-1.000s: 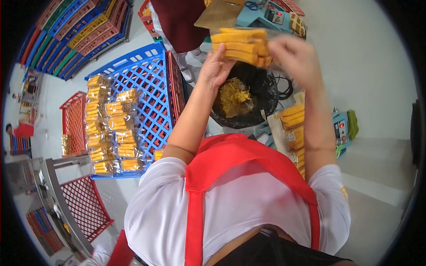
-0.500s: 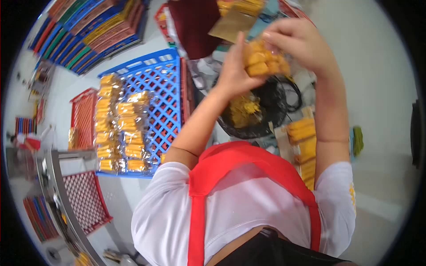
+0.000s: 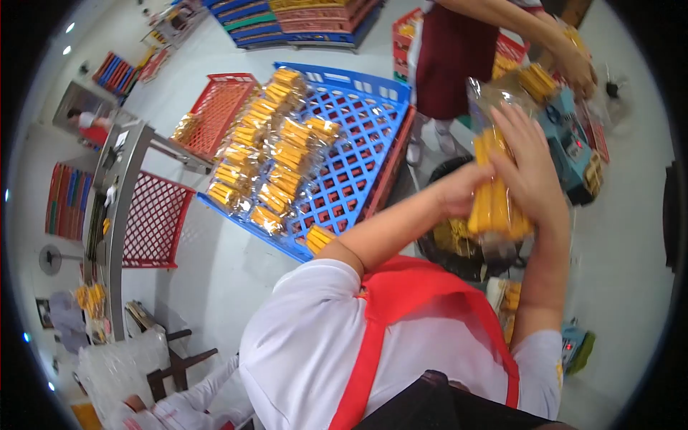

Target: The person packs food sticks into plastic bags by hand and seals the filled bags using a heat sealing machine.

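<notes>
A clear plastic bag of yellow sticks [image 3: 494, 211] is held upright in front of my chest, its unfilled upper end standing loose. My left hand [image 3: 464, 190] is closed on the bag's left side. Against its right side lies my right hand [image 3: 527, 161], fingers stretched along the plastic, so the bag is held between both hands. Below them is a bin lined with black plastic [image 3: 448, 261], with yellow scraps inside. On my left, rows of filled bags [image 3: 283, 168] lie in a blue plastic crate [image 3: 358, 172].
A co-worker in a maroon apron [image 3: 455, 64] reaches over yellow sticks at the upper right. Teal machines [image 3: 573, 154] stand on the right. Red crates [image 3: 218, 107], a metal table [image 3: 129, 208] and stacked crates [image 3: 308, 21] are farther off. Another person [image 3: 186, 401] is at lower left.
My view has turned left, so the blue crate appears farther right. The bag, first tilted with my right fingers at its top, is now upright with my right palm along it.
</notes>
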Available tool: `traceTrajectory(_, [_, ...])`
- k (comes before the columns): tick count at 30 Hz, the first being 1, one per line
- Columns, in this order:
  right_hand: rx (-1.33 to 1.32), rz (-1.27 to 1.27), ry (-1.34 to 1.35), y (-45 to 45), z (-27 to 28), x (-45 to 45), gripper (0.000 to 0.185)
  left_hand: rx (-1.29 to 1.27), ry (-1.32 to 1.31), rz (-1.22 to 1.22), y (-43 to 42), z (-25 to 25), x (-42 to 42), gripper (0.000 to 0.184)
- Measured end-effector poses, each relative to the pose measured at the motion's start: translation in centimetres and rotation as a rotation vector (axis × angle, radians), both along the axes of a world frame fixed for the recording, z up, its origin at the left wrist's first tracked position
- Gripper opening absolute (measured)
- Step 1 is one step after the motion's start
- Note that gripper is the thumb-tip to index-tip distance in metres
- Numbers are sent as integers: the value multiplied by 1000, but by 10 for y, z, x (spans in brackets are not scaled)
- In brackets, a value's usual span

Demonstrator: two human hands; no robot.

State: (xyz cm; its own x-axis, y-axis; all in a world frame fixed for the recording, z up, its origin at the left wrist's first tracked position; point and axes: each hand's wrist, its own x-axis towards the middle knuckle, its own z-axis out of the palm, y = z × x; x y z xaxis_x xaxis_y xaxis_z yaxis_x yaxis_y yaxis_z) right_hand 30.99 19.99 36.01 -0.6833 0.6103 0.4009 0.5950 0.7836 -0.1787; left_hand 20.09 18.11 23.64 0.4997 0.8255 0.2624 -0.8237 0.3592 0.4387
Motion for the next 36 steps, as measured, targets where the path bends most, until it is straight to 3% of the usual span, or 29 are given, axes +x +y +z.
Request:
traceTrajectory(2, [-384, -28, 54, 32, -10, -3, 53, -110, -11, 42, 7, 11, 6, 53])
traceTrajectory(3, [-495, -14, 39, 52, -23, -5, 45, -185, -40, 16, 5, 19, 8, 58])
traceTrajectory(4, [-446, 242, -30, 75, -37, -2, 53, -307, -107, -47, 5, 21, 10, 57])
traceTrajectory(5, [-722, 208, -104, 97, -54, -5, 51, -367, -185, -48, 9, 16, 13, 53])
traceTrajectory(6, [-774, 158, -126, 104, -71, -6, 50, -403, -204, -89, 10, 11, 13, 49])
traceTrajectory(7, [-1012, 80, -77, 100, -79, -6, 51, -437, -230, -135, 7, 3, 12, 48])
traceTrajectory(10, [-1234, -108, -82, 88, -91, 1, 52, -527, -178, -130, 3, -9, 22, 46])
traceTrajectory(13, [-1338, -86, -113, 91, -104, 10, 53, -601, -111, -77, 2, -17, 28, 45])
traceTrajectory(16, [-1172, -137, -159, 94, -111, 14, 49, -599, -106, -102, 4, -17, 32, 45])
traceTrajectory(22, [-1257, -103, -95, 89, -94, 13, 50, -562, -140, -141, 9, -21, 32, 46])
traceTrajectory(23, [-1027, 74, -189, 105, -115, 11, 50, -544, -149, -134, 13, -23, 28, 46])
traceTrajectory(25, [-765, 142, -353, 97, -99, 2, 36, -455, -179, -97, 11, -28, 19, 48])
traceTrajectory(26, [-417, 241, -520, 89, -91, -2, 46, -417, -197, -93, 11, -42, 11, 55])
traceTrajectory(27, [-624, -147, -330, 57, -55, -22, 50, -376, -65, 41, 7, -32, 5, 52])
traceTrajectory(29, [-422, -37, -96, 25, -35, -38, 47, -392, -387, -178, 6, -44, -16, 48])
traceTrajectory(30, [-322, 33, 45, 23, -36, -40, 45, -367, -392, -84, 4, -39, -31, 48])
traceTrajectory(32, [-386, 156, 302, 26, -24, -44, 50, -276, -410, -119, -5, -26, -50, 46])
traceTrajectory(34, [-445, 112, 472, 44, -25, -46, 50, -182, -353, -69, -20, -24, -69, 47])
traceTrajectory(36, [-620, -14, 481, 74, -40, -46, 52, -25, -264, -42, -34, -24, -86, 49])
